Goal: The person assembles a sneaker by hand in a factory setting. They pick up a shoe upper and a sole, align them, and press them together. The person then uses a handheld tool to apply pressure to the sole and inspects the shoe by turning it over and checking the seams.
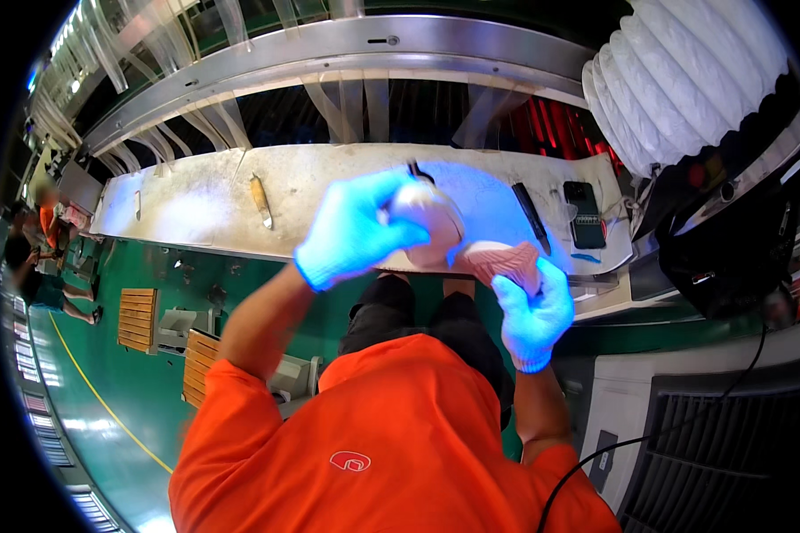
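Observation:
My left hand (360, 226), in a glove lit blue, grips a rounded pale pinkish-white piece (431, 222) with the thumb across its near side. A small dark tip (418, 171) shows just past its far edge; I cannot tell what it belongs to. My gloved right hand (538, 311) is closed round the near end of a pink piece with a ridged face (504, 260), somewhat like a shoe sole. Both pieces are held above the near edge of the worktable (213, 173), close to each other; whether they are joined is not clear.
A wooden-handled knife (260, 200) lies left on the table. At the right lie a long black tool (532, 218), a dark phone (584, 215) and a small blue piece (585, 258). A metal rail (329, 53) and white ribbed duct (684, 80) stand behind; people (49, 231) are far left.

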### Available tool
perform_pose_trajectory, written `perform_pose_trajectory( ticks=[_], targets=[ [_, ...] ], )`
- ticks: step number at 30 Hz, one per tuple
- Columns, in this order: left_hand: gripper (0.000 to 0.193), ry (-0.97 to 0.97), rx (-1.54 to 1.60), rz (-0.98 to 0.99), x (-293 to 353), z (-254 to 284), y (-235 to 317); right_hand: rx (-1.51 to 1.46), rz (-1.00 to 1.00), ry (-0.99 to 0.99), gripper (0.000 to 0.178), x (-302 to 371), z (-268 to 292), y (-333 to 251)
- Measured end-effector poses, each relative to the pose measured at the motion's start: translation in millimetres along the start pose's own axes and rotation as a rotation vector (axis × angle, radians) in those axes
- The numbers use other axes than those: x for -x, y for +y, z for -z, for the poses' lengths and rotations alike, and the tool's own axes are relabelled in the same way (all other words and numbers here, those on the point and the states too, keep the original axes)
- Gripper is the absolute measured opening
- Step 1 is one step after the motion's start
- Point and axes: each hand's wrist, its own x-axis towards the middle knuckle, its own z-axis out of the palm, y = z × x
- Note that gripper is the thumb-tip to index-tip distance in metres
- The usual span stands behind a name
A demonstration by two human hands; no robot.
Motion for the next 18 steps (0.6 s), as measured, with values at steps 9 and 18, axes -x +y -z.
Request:
perform_pose_trajectory(
  ticks=[9,18],
  targets=[
    [0.053,0.043,0.221,-0.101,6.4,-26.0,-10.7,-0.115,-0.159,-0.151,0.049,-13.8,16.8,-41.9],
    [0.058,0.212,0.282,-0.242,18.7,-58.3,-18.2,-0.398,-0.217,-0.247,0.046,-18.8,-16.2,-28.1]
  ],
)
